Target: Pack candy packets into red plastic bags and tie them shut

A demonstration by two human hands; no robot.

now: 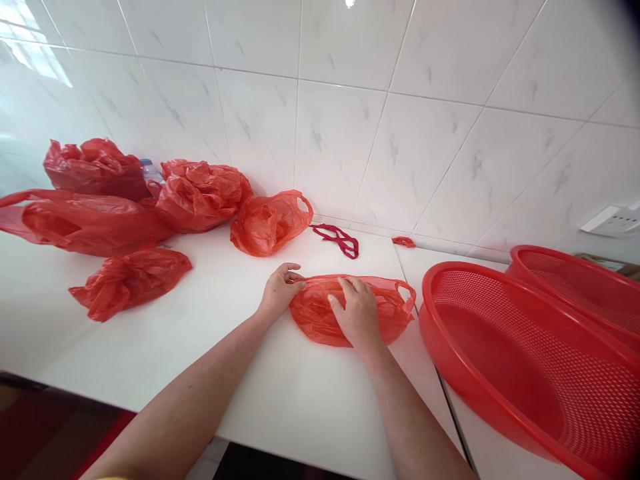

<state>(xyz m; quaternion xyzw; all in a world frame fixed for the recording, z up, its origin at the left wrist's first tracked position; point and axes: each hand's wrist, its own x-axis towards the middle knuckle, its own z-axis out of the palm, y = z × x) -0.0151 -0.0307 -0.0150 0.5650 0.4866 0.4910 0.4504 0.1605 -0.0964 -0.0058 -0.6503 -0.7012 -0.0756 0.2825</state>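
A thin red plastic bag (313, 313) lies on the white table in front of me, with its loop handle (404, 291) at the right end. My left hand (283, 287) pinches the bag's upper left edge between thumb and fingers, though the fingertips are partly hidden. Across the middle of the bag rests my right hand (359, 312), palm down, its thumb held apart from the fingers. Just behind the bag is a flat loop of dark red cord (340, 239). Another red bag (267, 223), with a handle standing up, sits behind my left hand.
Several crumpled red bags (95, 223) are heaped at the left, with a clear bottle (151, 173) among them. One smaller bag (133, 280) lies nearer. Two red perforated baskets (453, 340) stand at the right. A red scrap (404, 242) lies by the tiled wall (345, 140).
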